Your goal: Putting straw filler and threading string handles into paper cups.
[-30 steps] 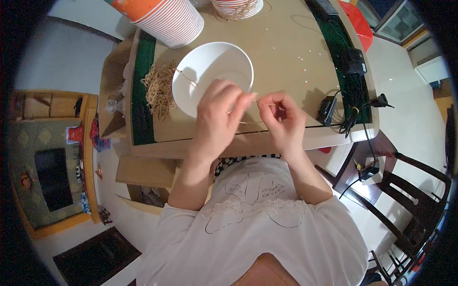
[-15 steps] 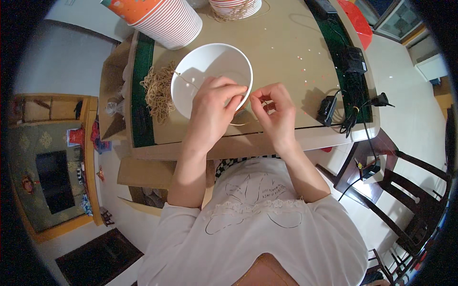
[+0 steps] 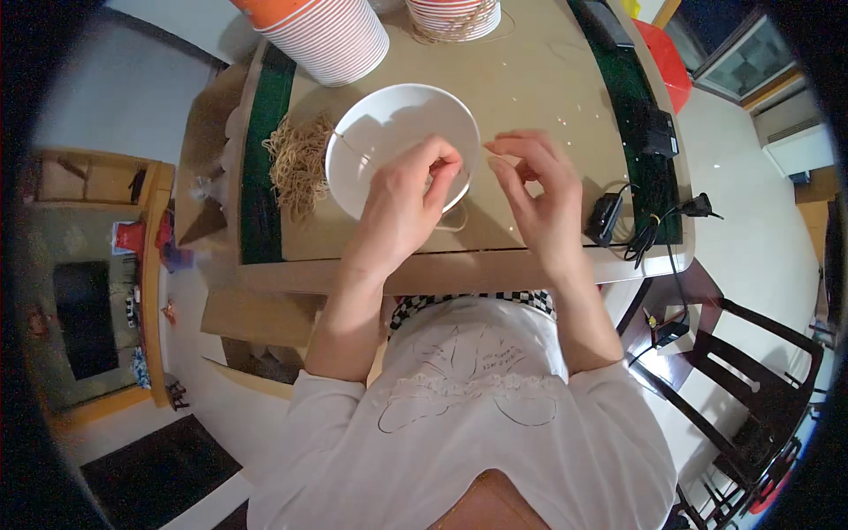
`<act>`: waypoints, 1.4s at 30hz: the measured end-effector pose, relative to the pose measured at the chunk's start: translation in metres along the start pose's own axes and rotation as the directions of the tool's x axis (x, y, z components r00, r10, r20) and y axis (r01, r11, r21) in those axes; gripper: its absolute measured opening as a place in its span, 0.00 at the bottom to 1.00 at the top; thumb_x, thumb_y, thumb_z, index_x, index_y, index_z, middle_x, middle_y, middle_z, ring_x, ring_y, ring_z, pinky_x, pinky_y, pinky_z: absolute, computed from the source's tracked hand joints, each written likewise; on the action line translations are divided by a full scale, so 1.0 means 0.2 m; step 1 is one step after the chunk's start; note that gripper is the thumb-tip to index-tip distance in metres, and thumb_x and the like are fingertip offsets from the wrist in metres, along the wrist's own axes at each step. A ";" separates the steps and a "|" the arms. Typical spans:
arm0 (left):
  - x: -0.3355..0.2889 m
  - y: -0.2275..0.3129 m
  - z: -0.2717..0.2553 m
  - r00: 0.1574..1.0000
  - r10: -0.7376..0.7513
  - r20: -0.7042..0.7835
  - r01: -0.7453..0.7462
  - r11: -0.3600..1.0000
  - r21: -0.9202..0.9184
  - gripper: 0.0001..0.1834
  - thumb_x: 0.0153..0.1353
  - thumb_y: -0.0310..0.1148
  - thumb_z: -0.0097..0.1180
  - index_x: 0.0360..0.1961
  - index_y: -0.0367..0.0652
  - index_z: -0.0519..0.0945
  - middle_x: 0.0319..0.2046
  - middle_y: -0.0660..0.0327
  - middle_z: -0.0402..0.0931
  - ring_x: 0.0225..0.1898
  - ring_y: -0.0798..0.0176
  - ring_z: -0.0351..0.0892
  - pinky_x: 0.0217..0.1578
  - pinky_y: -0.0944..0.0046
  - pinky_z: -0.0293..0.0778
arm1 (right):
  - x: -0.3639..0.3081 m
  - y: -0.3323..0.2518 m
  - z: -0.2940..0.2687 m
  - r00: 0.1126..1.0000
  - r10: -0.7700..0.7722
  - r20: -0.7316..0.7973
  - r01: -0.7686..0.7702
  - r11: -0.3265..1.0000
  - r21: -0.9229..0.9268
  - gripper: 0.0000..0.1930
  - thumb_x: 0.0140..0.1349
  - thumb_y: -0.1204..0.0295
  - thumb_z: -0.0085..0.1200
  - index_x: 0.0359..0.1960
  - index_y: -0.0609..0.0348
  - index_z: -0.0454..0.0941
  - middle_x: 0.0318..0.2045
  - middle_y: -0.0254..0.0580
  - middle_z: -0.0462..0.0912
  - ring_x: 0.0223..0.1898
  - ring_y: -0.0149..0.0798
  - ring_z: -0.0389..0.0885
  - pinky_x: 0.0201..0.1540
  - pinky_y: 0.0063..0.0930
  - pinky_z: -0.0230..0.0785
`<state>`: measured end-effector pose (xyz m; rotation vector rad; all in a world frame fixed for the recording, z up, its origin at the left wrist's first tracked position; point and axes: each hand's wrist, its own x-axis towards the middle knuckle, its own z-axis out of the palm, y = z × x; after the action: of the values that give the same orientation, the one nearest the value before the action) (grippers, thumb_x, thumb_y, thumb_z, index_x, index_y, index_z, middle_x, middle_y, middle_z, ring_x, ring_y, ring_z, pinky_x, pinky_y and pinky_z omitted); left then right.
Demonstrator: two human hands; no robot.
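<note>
While the left hand (image 3: pixel 400 193) pinches cord (image 3: pixel 354 150) over the bowl (image 3: pixel 360 125), keeping slack untangled helps; right hand (image 3: pixel 549 193) curled, closure unclear.

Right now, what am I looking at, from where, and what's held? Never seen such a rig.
No machine: a person's bare left hand and bare right hand, seen by a fisheye camera on the head, so straight edges bend. On the tan table with green strips are a round white bowl, a tangled pile of tan cord, stacked orange and white cups and a black adapter. The left hand seems to hold a thin tan strand; whether the right holds anything is unclear.
</note>
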<state>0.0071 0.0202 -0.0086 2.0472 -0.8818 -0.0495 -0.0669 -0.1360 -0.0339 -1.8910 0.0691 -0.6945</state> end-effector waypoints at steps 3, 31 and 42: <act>0.00 -0.01 0.00 0.999 -0.008 -0.036 0.007 0.999 -0.050 0.04 0.62 0.24 0.54 0.37 0.38 0.73 0.29 0.51 0.77 0.32 0.50 0.80 0.32 0.58 0.73 | 0.10 -0.02 -0.02 0.967 -0.009 0.256 0.041 0.992 -0.117 0.07 0.57 0.78 0.60 0.37 0.64 0.79 0.39 0.39 0.80 0.25 0.26 0.73 0.29 0.21 0.68; -0.05 -0.07 -0.12 0.992 0.126 -0.023 -0.112 0.941 0.318 0.19 0.49 0.26 0.63 0.44 0.40 0.74 0.47 0.52 0.74 0.53 0.47 0.71 0.52 0.52 0.69 | 0.11 0.01 0.04 0.907 0.077 0.413 -0.099 0.995 0.033 0.05 0.56 0.82 0.58 0.34 0.61 0.79 0.26 0.29 0.80 0.25 0.20 0.71 0.29 0.16 0.65; -0.09 -0.09 -0.04 0.996 -0.086 0.005 0.085 0.967 -0.239 0.08 0.57 0.27 0.59 0.33 0.36 0.73 0.30 0.56 0.80 0.35 0.62 0.81 0.36 0.64 0.73 | 0.03 0.02 0.05 0.953 0.100 0.286 -0.137 0.985 0.110 0.03 0.60 0.81 0.56 0.35 0.64 0.77 0.29 0.33 0.82 0.27 0.22 0.74 0.31 0.17 0.67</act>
<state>0.0067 0.0425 -0.0212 1.8568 -0.7451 -0.1885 -0.0556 -0.1312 -0.0374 -1.8263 -0.0412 -0.3368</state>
